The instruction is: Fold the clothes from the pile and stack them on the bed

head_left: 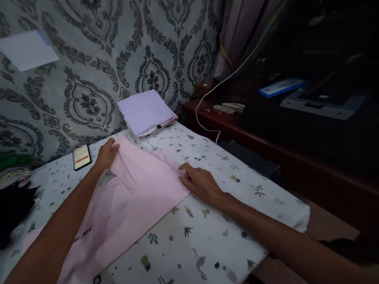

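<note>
A pink T-shirt (146, 178) lies spread at an angle across the patterned table cover, partly folded over itself, with small dark lettering near its lower left. My left hand (107, 154) pinches its far corner, fingers closed on the fabric. At the right end, my right hand (200, 181) grips the edge of the shirt between thumb and fingers. My left forearm hides part of the shirt's near left side.
A phone (82, 156) with a lit screen lies beyond my left hand. Lilac folded papers or a folder (146, 112) rest by the wall. Dark cloth (7, 215) is piled at left. A white cable (202, 102) hangs over the dark red furniture (260, 139) at right.
</note>
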Demonstrator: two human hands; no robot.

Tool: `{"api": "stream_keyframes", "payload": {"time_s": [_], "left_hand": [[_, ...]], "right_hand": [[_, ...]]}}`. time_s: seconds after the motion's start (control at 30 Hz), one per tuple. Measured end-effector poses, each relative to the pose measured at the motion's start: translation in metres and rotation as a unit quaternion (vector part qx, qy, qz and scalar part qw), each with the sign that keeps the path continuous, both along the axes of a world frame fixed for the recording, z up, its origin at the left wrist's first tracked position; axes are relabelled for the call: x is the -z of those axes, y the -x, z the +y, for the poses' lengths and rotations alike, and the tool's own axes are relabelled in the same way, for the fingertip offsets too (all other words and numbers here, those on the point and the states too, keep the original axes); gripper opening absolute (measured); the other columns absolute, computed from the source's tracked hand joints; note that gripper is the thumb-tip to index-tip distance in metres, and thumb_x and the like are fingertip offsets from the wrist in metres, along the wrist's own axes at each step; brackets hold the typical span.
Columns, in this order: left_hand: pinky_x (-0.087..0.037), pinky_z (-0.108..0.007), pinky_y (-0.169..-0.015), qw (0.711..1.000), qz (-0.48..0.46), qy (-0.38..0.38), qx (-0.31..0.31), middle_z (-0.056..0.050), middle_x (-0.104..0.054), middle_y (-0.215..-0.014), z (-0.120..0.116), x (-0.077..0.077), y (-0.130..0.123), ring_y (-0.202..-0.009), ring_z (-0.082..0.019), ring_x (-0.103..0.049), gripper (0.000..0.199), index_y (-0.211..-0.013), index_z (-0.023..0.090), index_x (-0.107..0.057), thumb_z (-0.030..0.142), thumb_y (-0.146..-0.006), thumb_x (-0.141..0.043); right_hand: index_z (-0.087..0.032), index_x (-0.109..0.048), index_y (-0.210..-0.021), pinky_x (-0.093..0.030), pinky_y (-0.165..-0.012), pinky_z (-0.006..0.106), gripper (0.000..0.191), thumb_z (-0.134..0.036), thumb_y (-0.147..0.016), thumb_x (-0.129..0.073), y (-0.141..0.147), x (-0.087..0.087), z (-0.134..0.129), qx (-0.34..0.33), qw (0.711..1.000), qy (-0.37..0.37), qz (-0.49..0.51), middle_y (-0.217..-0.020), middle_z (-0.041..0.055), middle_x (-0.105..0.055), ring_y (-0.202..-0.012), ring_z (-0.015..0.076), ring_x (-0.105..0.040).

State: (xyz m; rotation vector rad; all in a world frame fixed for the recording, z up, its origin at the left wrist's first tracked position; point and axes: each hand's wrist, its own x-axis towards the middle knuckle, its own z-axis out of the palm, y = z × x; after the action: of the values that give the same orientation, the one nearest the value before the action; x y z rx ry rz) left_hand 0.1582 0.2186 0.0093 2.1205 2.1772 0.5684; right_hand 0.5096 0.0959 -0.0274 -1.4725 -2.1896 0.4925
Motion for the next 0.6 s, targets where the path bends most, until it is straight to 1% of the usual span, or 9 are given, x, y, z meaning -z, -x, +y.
{"api": "stream_keyframes", "payload": {"time_s": [0.1, 0.23, 0.33, 0.43, 0.47, 0.5, 0.57, 0.6], "left_hand": [[-0.044, -0.032, -0.079, 1.0, -0.021, 0.011, 0.014, -0.008, -0.067, -0.096, 0.001, 0.008, 0.001, -0.09, -0.024, -0.06, 0.028, -0.107, 0.019, -0.057, 0.037, -0.092, -0.041], [-0.044, -0.032, -0.08, 0.999, -0.009, 0.044, 0.003, -0.008, -0.068, -0.1, 0.003, 0.016, -0.005, -0.093, -0.025, -0.061, 0.031, -0.112, 0.02, -0.057, 0.036, -0.092, -0.041], [-0.045, -0.032, -0.08, 0.997, -0.009, 0.076, 0.001, -0.01, -0.07, -0.106, 0.004, 0.014, -0.008, -0.096, -0.026, -0.062, 0.033, -0.113, 0.019, -0.059, 0.038, -0.092, -0.043], [-0.046, -0.032, -0.081, 0.994, -0.011, 0.113, 0.003, -0.013, -0.07, -0.11, 0.005, 0.006, -0.008, -0.098, -0.027, -0.064, 0.036, -0.112, 0.016, -0.062, 0.042, -0.092, -0.046], [-0.046, -0.032, -0.081, 0.992, -0.011, 0.124, 0.004, -0.013, -0.07, -0.112, 0.006, 0.002, -0.007, -0.099, -0.027, -0.064, 0.036, -0.111, 0.015, -0.063, 0.042, -0.091, -0.049], [-0.046, -0.031, -0.083, 0.991, -0.01, 0.133, 0.005, -0.014, -0.07, -0.114, 0.006, -0.002, -0.007, -0.101, -0.027, -0.064, 0.036, -0.111, 0.014, -0.063, 0.041, -0.089, -0.052], [-0.046, -0.031, -0.085, 0.989, -0.009, 0.147, 0.003, -0.015, -0.069, -0.118, 0.005, -0.009, -0.009, -0.103, -0.028, -0.064, 0.038, -0.114, 0.013, -0.062, 0.041, -0.088, -0.056], [-0.045, -0.032, -0.087, 0.989, -0.008, 0.15, -0.002, -0.016, -0.067, -0.12, 0.002, -0.012, -0.01, -0.105, -0.029, -0.063, 0.042, -0.118, 0.012, -0.06, 0.041, -0.088, -0.057]], "right_hand": [[-0.024, -0.057, -0.121, -0.042, -0.064, 0.032, 0.031, -0.025, -0.092, -0.047, 0.001, 0.002, -0.001, 0.008, 0.999, -0.01, -0.034, -0.078, 0.0021, -0.067, -0.067, 0.0206, -0.061], [-0.024, -0.058, -0.121, -0.042, -0.063, 0.032, 0.032, -0.023, -0.092, -0.044, -0.001, 0.007, -0.002, 0.014, 0.997, -0.043, -0.062, -0.077, 0.0027, -0.069, -0.066, 0.0204, -0.061], [-0.025, -0.06, -0.116, -0.044, -0.063, 0.032, 0.029, -0.022, -0.092, -0.044, -0.004, 0.008, -0.003, 0.01, 0.995, -0.08, -0.066, -0.083, 0.0038, -0.071, -0.069, 0.0205, -0.062], [-0.021, -0.065, -0.108, -0.05, -0.073, 0.039, 0.026, -0.021, -0.092, -0.045, 0.001, 0.001, -0.006, 0.002, 0.988, -0.137, -0.066, -0.096, 0.0106, -0.07, -0.085, 0.0261, -0.064], [-0.02, -0.066, -0.106, -0.051, -0.078, 0.042, 0.026, -0.02, -0.092, -0.044, 0.005, -0.002, -0.007, -0.019, 0.986, -0.158, -0.057, -0.102, 0.013, -0.07, -0.093, 0.0283, -0.064], [-0.019, -0.066, -0.108, -0.052, -0.085, 0.046, 0.028, -0.02, -0.094, -0.042, 0.01, -0.005, -0.008, -0.054, 0.982, -0.178, -0.043, -0.11, 0.0146, -0.069, -0.102, 0.0298, -0.063], [-0.02, -0.064, -0.12, -0.047, -0.101, 0.051, 0.034, -0.024, -0.099, -0.038, 0.021, -0.007, -0.01, -0.155, 0.969, -0.194, -0.013, -0.131, 0.0142, -0.063, -0.122, 0.0293, -0.057], [-0.021, -0.06, -0.129, -0.043, -0.107, 0.051, 0.037, -0.027, -0.101, -0.036, 0.025, -0.005, -0.011, -0.201, 0.961, -0.187, -0.007, -0.141, 0.0126, -0.058, -0.131, 0.0277, -0.052]]}}
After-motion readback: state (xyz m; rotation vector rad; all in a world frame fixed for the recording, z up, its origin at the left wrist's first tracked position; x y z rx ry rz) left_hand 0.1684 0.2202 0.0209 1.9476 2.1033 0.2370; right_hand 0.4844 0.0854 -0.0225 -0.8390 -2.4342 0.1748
